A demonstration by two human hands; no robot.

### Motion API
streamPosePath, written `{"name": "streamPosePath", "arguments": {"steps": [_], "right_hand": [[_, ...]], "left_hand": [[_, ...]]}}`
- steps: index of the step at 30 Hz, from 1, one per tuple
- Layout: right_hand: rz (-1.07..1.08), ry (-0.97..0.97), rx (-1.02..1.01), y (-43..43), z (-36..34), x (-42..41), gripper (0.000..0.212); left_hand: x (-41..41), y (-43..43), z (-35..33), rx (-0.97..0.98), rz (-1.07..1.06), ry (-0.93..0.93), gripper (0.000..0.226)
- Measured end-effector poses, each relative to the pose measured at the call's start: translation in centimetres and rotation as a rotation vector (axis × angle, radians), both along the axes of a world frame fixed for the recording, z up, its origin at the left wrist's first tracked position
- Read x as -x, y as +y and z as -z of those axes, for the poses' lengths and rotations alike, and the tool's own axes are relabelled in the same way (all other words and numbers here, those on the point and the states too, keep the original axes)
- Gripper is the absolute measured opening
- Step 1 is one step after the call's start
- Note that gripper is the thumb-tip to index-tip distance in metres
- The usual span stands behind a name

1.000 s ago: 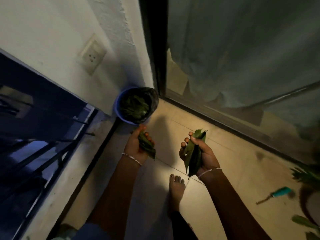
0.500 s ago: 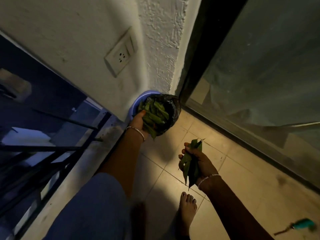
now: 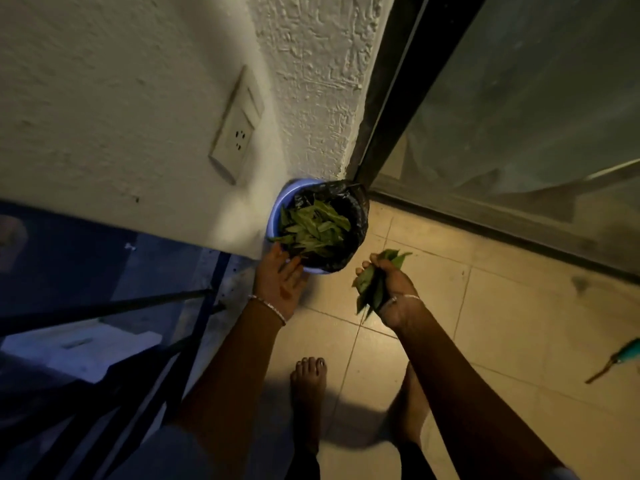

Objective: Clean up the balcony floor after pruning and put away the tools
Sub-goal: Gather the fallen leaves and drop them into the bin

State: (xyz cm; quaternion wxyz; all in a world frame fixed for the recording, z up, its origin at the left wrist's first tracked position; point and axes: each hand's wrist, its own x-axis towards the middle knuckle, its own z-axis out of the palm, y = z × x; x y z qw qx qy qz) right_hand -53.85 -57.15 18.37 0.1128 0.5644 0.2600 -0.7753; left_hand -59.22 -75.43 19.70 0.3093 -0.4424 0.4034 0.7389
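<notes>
The right hand [image 3: 391, 282], clenched round a bunch of green cut leaves [image 3: 367, 287] beside the black-lined round blue plastic bin [image 3: 276, 219] in the corner of the tiled floor [image 3: 502, 323], should clear its rim before releasing, while the open, empty left hand [image 3: 280, 282] at the near rim steadies it.

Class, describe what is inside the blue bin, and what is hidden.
The blue bin holds a black liner bag, and in that a heap of cut green leaves. The leaves cover the bottom, so anything beneath them cannot be seen.
</notes>
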Motion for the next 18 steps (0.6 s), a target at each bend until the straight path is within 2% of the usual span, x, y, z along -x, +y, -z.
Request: {"name": "streamPosePath", "arguments": {"steps": [4, 7, 9, 14, 16, 18], "right_hand": [[-0.016, -0.008, -0.076, -2.8, 0.4, 5.4, 0.007], [-0.058, 0.032, -0.044, -4.4, 0.8, 8.5, 0.035], [-0.104, 0.031, 0.006, -4.7, 0.6, 9.2, 0.044], [-0.095, -0.086, -0.141, -4.0, 0.8, 6.2, 0.034], [-0.053, -0.11, -0.14, -3.3, 0.3, 3.2, 0.025], [0.011, -0.113, -0.115, -2.5, -0.8, -0.3, 0.025]], "left_hand": [[-1.4, -2.1, 0.5, -0.009, 0.025, -0.012, 0.045], [-2.1, -3.0, 0.9, -0.014, 0.021, -0.027, 0.044], [-2.2, -3.1, 0.7, -0.02, 0.024, -0.03, 0.043], [-1.6, -2.5, -0.6, 0.002, 0.06, -0.008, 0.027], [-1.4, -1.6, -1.3, -0.002, 0.075, -0.008, 0.029], [-1.6, -0.5, -1.9, -0.012, 0.094, 0.001, 0.035]]}}
